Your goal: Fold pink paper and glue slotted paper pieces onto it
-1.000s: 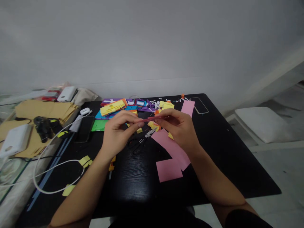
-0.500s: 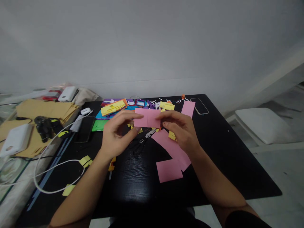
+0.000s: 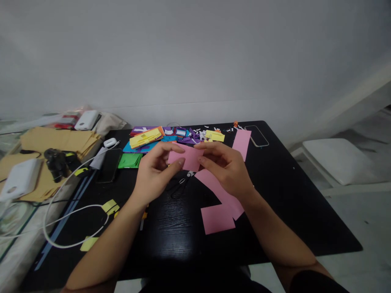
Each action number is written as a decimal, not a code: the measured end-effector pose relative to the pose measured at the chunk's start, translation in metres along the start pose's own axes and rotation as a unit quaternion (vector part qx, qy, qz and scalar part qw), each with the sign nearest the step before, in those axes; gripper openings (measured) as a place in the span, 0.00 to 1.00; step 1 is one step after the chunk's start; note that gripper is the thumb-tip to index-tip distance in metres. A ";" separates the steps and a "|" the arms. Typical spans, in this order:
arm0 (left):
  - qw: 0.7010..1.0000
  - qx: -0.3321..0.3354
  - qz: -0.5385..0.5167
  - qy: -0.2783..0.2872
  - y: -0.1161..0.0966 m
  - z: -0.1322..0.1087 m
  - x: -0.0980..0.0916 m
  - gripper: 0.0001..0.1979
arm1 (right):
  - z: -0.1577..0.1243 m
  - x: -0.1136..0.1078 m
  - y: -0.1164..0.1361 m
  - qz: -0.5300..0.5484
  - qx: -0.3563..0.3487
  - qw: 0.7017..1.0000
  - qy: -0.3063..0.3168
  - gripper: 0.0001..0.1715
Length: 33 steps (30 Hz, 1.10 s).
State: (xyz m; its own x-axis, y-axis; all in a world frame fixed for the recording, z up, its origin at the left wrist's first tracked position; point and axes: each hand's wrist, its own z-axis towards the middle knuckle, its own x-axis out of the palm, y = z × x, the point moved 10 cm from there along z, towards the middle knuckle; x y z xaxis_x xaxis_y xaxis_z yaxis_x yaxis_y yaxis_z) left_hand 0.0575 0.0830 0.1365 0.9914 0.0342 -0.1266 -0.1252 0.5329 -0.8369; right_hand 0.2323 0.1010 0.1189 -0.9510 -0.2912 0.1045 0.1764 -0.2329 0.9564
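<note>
Between both hands, above the black table, is a small pink paper piece (image 3: 192,158), tilted a little. My left hand (image 3: 160,165) pinches its left end between thumb and fingers. At the right end my right hand (image 3: 224,165) grips it with thumb and forefinger. Below the paper lie scissors (image 3: 182,182), partly covered by my left hand. A larger pink paper (image 3: 226,195) lies under my right hand, with a pink rectangle (image 3: 218,219) overlapping its near end. Another pink strip (image 3: 242,142) rests behind my right hand.
Yellow paper pieces (image 3: 146,138), a green stack (image 3: 130,160) and purple and white scraps (image 3: 200,134) lie at the back. A dark phone (image 3: 110,165), a white cable (image 3: 49,211) and brown envelopes (image 3: 58,142) are on the left. A phone-shaped frame (image 3: 259,136) lies back right.
The pink paper has shifted slightly left and down and now tilts, its right end lower. My right hand has moved left, closer to my left hand.
</note>
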 end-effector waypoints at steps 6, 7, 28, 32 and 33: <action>0.998 0.028 0.047 0.008 -0.004 0.000 0.002 0.10 | 0.000 -0.003 -0.008 -0.054 0.007 0.998 -0.022 0.03; 0.998 0.031 0.055 0.008 -0.005 -0.001 0.003 0.10 | 0.000 -0.004 -0.009 -0.066 0.010 0.998 -0.023 0.04; 0.982 -0.139 -0.118 0.047 0.030 -0.009 0.026 0.12 | 0.000 -0.005 -0.013 -0.052 0.038 0.997 -0.030 0.04; 0.975 -0.166 -0.134 0.067 0.035 -0.008 0.026 0.10 | 0.000 -0.005 -0.013 -0.056 0.038 0.997 -0.023 0.05; 0.973 -0.172 -0.140 0.068 0.037 -0.008 0.026 0.10 | 0.000 -0.004 -0.013 -0.054 0.038 0.998 -0.021 0.06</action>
State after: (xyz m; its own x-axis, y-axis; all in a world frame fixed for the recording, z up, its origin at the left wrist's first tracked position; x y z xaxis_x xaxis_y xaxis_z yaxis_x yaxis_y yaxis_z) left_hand 0.0784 0.0964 0.0983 0.9771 -0.1965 0.0815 0.1195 0.1904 -0.9744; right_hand 0.2341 0.1055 0.1058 -0.9736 -0.2281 0.0092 0.0537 -0.1897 0.9804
